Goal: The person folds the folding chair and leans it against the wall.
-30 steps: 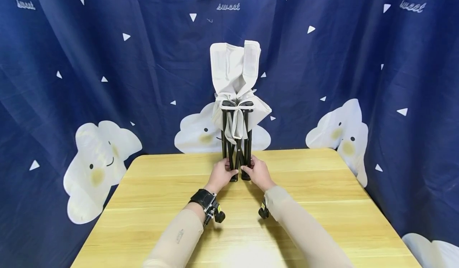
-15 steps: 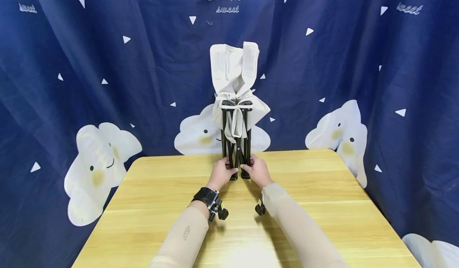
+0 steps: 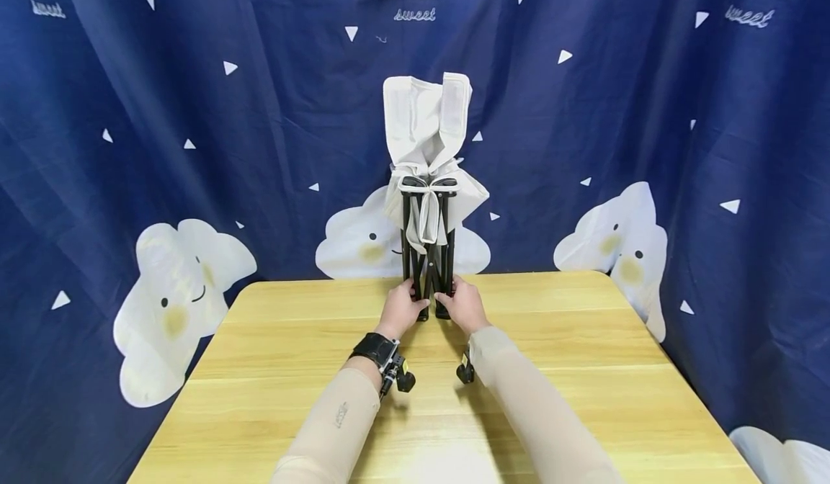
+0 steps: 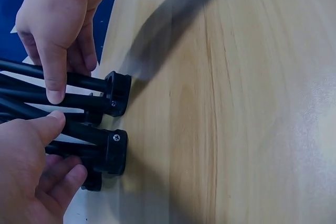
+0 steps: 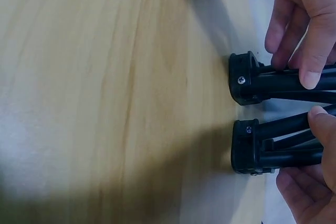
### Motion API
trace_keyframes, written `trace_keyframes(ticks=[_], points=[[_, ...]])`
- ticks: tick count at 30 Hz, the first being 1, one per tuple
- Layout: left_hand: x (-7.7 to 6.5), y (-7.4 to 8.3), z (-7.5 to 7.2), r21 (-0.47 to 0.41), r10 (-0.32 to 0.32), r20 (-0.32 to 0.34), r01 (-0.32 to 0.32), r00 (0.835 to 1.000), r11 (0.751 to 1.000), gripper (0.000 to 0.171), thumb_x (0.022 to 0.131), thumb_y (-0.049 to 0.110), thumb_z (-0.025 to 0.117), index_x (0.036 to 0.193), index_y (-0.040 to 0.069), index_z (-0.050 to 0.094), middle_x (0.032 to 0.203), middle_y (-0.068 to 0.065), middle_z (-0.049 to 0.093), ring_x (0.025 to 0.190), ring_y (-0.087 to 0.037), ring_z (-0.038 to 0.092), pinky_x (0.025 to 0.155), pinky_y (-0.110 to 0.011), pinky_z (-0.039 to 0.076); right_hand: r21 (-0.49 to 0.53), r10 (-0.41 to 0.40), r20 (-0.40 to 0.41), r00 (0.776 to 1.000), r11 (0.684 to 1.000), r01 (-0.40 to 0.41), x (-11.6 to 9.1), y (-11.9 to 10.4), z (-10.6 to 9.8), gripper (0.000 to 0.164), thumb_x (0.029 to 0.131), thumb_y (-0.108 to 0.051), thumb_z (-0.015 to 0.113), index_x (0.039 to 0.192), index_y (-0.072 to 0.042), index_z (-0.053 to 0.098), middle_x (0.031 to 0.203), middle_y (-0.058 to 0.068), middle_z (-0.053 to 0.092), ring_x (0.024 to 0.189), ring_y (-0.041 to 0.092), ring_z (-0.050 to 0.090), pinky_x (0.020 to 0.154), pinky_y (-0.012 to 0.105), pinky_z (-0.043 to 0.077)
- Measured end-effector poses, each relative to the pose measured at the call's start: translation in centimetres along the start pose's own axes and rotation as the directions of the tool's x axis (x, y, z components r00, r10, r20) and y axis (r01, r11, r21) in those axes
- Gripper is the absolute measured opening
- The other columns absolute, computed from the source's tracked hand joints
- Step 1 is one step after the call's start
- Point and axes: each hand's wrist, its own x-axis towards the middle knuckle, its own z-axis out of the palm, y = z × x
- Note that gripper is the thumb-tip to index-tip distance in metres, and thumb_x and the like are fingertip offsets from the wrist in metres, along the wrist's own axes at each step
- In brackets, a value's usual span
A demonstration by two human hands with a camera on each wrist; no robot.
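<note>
A folded chair with a black tubular frame and white fabric stands upright near the far edge of the table. Its legs are bunched together and the fabric hangs loosely over the top. Low on the left legs, my left hand grips the tubes between thumb and fingers. My right hand holds the right legs the same way, at about the same height. Black plastic feet show below the hands, one foot in the left wrist view and another foot in the right wrist view. The rear legs are partly hidden.
A light wooden table spreads out in front of the chair. Behind it and at both sides hangs a dark blue curtain with printed clouds and triangles. Small cameras are strapped to the wrists.
Both hands and the chair's feet have shifted slightly toward the far edge; I cannot tell whether the chair slid or rose. My wrists have come slightly closer together. Both grips stay on the legs.
</note>
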Motion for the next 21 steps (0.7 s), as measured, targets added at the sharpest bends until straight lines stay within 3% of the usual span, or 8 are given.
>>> trace_keyframes(ticks=[13,21], points=[[0.34,0.13,-0.11,-0.006,-0.026,0.002,0.026,1.000,1.000,0.060,0.100,0.015,0.078,0.151,-0.007,0.055,0.125,-0.030,0.076,0.119,-0.042,0.075,0.101,-0.051,0.063,-0.007,0.021,0.006,1.000,1.000,-0.021,0.59,0.21,-0.06,0.041,0.100,-0.023,0.080,0.131,0.000,0.068,0.109,0.020,0.081,0.098,0.036,0.079,0.087,0.051,0.065],[0.23,0.23,-0.42,0.027,-0.027,0.007,0.026,1.000,0.999,0.059,0.103,0.020,0.077,0.151,-0.005,0.056,0.128,-0.029,0.075,0.120,-0.040,0.075,0.101,-0.050,0.063,-0.010,0.038,0.011,0.999,0.999,-0.038,0.95,0.58,0.14,0.053,0.100,-0.025,0.080,0.142,0.003,0.062,0.117,0.023,0.080,0.104,0.038,0.078,0.091,0.052,0.065]])
